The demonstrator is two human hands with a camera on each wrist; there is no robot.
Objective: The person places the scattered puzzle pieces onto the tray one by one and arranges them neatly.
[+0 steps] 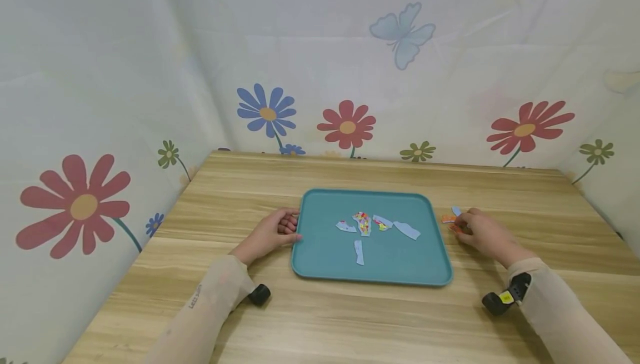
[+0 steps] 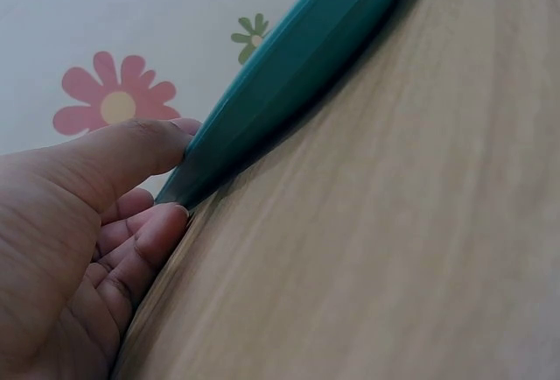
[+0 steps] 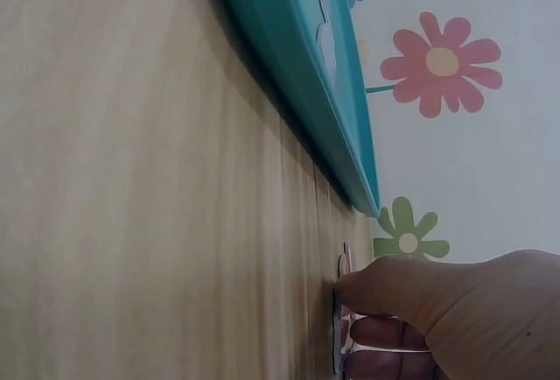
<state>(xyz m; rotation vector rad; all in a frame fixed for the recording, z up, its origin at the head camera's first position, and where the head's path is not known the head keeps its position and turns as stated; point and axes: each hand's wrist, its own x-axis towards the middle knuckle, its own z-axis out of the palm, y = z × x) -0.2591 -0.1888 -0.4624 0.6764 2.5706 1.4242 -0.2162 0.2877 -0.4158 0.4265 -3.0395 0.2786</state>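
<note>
A teal tray (image 1: 325, 264) lies on the wooden table, holding several irregular pieces that look like torn paper. A patterned paper piece (image 1: 363, 224) sits mid-tray with plain bluish-grey paper (image 1: 406, 229) to its right and a narrow strip (image 1: 359, 253) below. My left hand (image 1: 272, 232) grips the tray's left edge; in the left wrist view its thumb (image 2: 157, 139) is on the rim, fingers curled below. Just right of the tray, my right hand (image 1: 482, 233) pinches at an orange-printed paper piece (image 1: 448, 219), its fingertips partly hiding it. A bluish-grey scrap (image 1: 456, 210) shows beyond those fingers.
The wooden table (image 1: 325, 319) extends around the tray on every side. Behind it hangs a pale cloth (image 1: 310, 64) printed with flowers and a butterfly. Black wrist devices (image 1: 496, 303) sit under both sleeves, close over the table.
</note>
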